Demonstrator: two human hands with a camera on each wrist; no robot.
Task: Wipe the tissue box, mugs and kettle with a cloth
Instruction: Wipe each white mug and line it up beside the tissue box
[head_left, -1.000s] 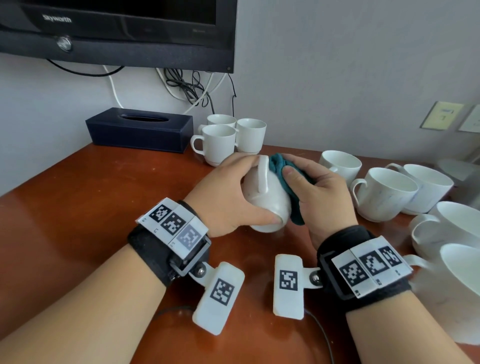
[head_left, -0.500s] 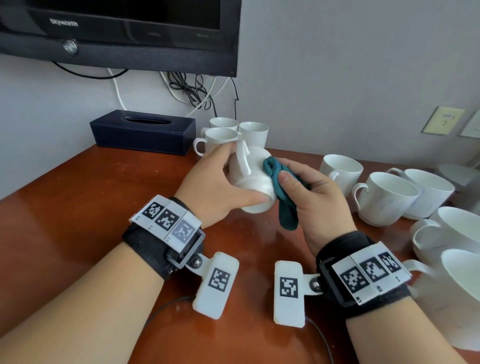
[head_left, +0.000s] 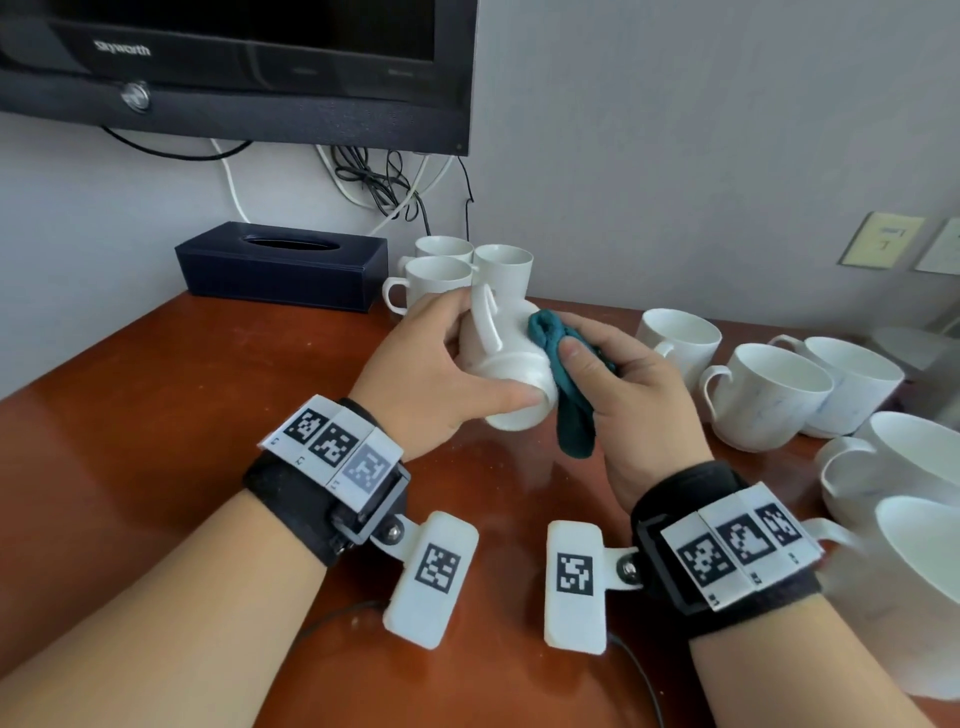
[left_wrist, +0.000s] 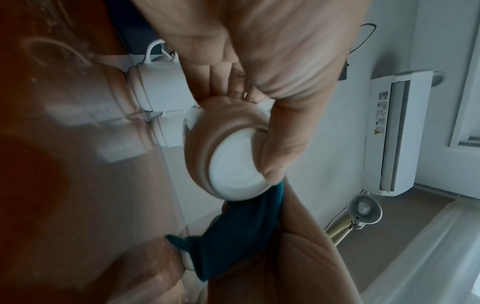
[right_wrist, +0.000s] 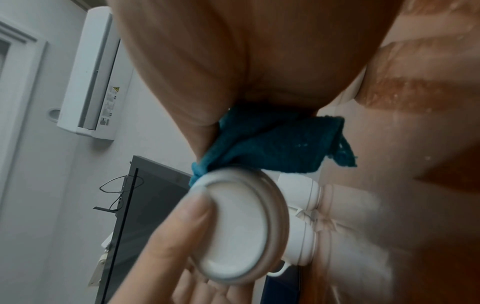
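The left hand (head_left: 426, 374) holds a white mug (head_left: 506, 364) tipped on its side above the middle of the table (head_left: 156, 415), base toward the person and handle up; its fingers curl around the body and the thumb lies along the base rim, as the left wrist view (left_wrist: 275, 131) shows. The right hand (head_left: 628, 395) pinches a teal cloth (head_left: 558, 364) between thumb and fingers and presses it against the mug's right side, a loose end hanging below the hand. In the right wrist view the cloth (right_wrist: 272, 144) sits bunched against the mug's foot ring (right_wrist: 241, 224). At the back edge a dark tissue box (head_left: 280, 267) stands against the wall, near the back left corner, with three mugs (head_left: 441, 283) clustered just beside its right end. Along the right edge more mugs (head_left: 769, 395) stand upright, close together. A TV (head_left: 234, 67) hangs on the wall above the box, cables dangling beneath it.
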